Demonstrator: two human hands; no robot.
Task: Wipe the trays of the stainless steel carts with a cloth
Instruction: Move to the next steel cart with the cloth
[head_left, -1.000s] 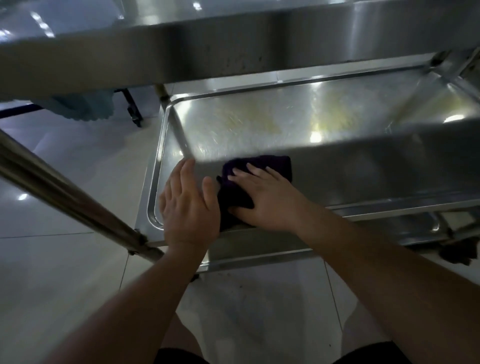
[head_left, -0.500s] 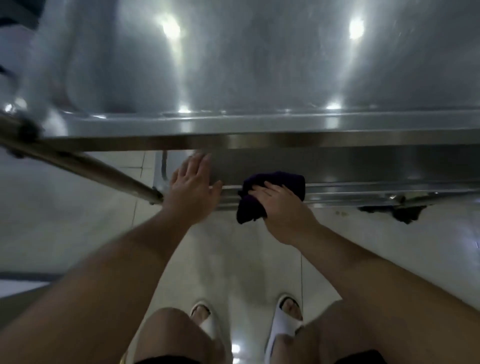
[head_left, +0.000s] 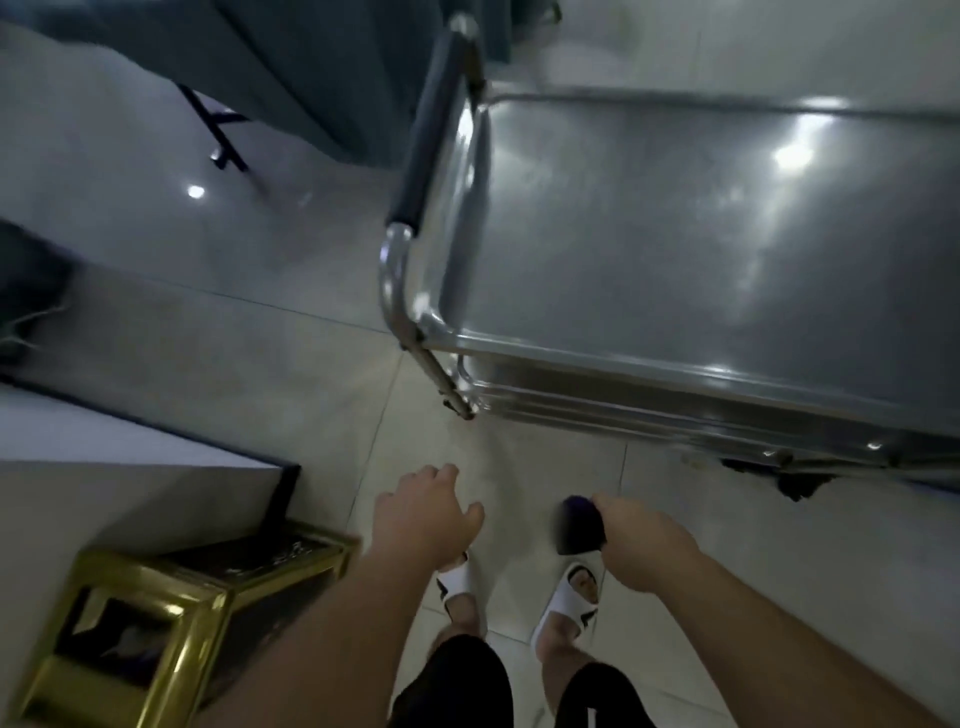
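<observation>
We see the right hand (head_left: 641, 540) gripping the dark cloth (head_left: 579, 525) above the floor, well apart from the cart's top tray (head_left: 675, 249). Left hand (head_left: 421, 514) empty, fingers loosely curled.

Cart (head_left: 675, 395) at upper right, its top tray (head_left: 701, 234) above the lower trays; handle (head_left: 431, 135) along the cart's left end. Both hands in front of the cart, apart from it: left hand (head_left: 423, 512) to the left, right hand (head_left: 641, 538) to the right, holding a cloth (head_left: 579, 525). Stand (head_left: 171, 618) at lower left, beside the left forearm. Sandalled feet (head_left: 519, 597) on the floor (head_left: 234, 364) below the hands.
</observation>
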